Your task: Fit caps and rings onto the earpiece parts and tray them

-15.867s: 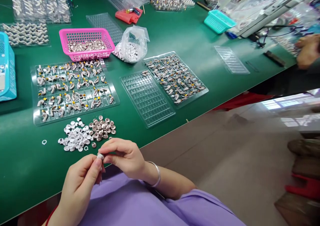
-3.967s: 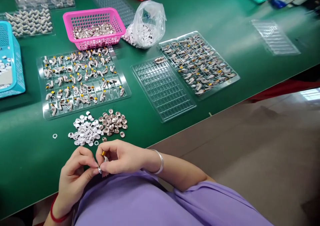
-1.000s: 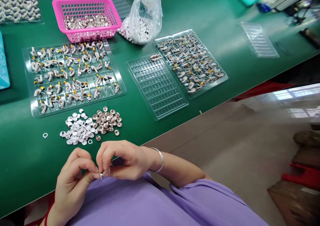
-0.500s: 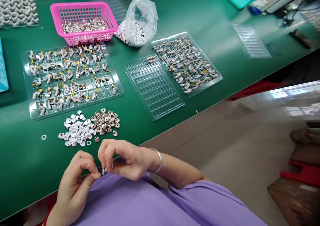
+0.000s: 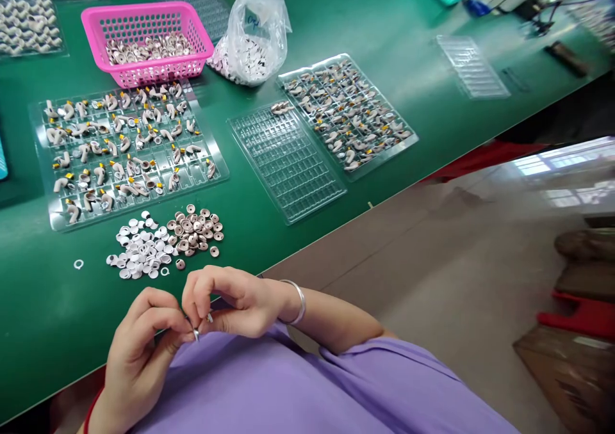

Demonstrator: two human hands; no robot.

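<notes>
My left hand [image 5: 144, 351] and my right hand [image 5: 230, 303] meet at the near edge of the green table [image 5: 298, 242], above my purple shirt. Both pinch one small metallic part [image 5: 196, 333] between their fingertips; its shape is too small to make out. Just beyond my hands lie a heap of small white discs [image 5: 141, 251] and a heap of brownish ring caps [image 5: 195, 232]. Behind those sits a clear tray [image 5: 43, 210] filled with bent beige pieces with yellow tips.
A nearly bare clear tray [image 5: 288, 165] lies centre, with a filled tray [image 5: 379, 155] to its right. A pink basket [image 5: 144, 72] of rings and a plastic bag [image 5: 250, 37] of discs stand behind. A lone white ring [image 5: 78, 264] lies left. The table edge runs diagonally.
My hands have stayed together at the table edge, fingers shifting slightly on the small part. The view has drifted a little, moving the trays leftward.
</notes>
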